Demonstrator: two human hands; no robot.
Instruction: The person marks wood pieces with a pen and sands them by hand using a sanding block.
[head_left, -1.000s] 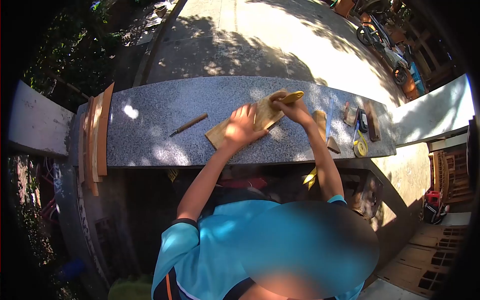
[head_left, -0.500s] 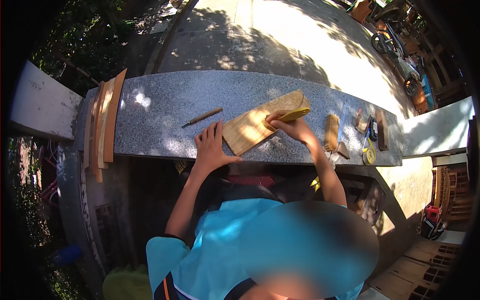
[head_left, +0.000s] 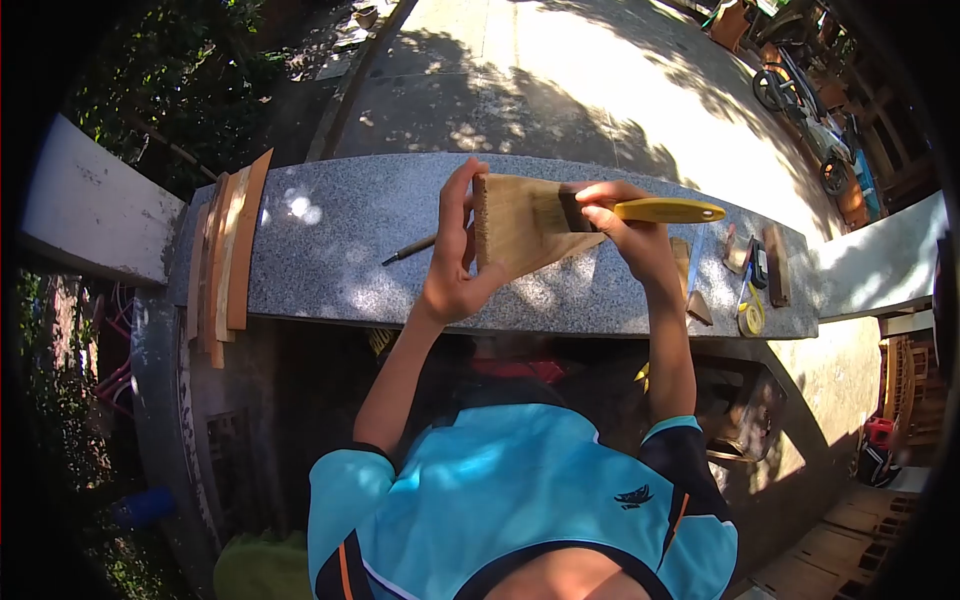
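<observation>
A wooden board (head_left: 512,228) is raised off the stone tabletop and tilted, its sawn end toward my left. My left hand (head_left: 455,262) grips that end, thumb on the near edge and fingers around the far side. In my right hand (head_left: 637,232) is a paintbrush with a yellow handle (head_left: 675,210), pinched near its dark ferrule. Its bristles touch the face of the board. A thin wooden-handled tool (head_left: 410,250) lies on the tabletop, partly hidden behind my left hand.
Several wooden strips (head_left: 232,250) lie across the left end of the grey speckled table (head_left: 340,230). On the right are a wooden block (head_left: 680,258), a small wedge (head_left: 699,308), a yellow tape roll (head_left: 751,318) and a dark wooden bar (head_left: 776,265). White posts flank the table.
The board has come up off the table and tilted, with my left hand now gripping its end. The brush has turned, its handle pointing right and its bristles against the board.
</observation>
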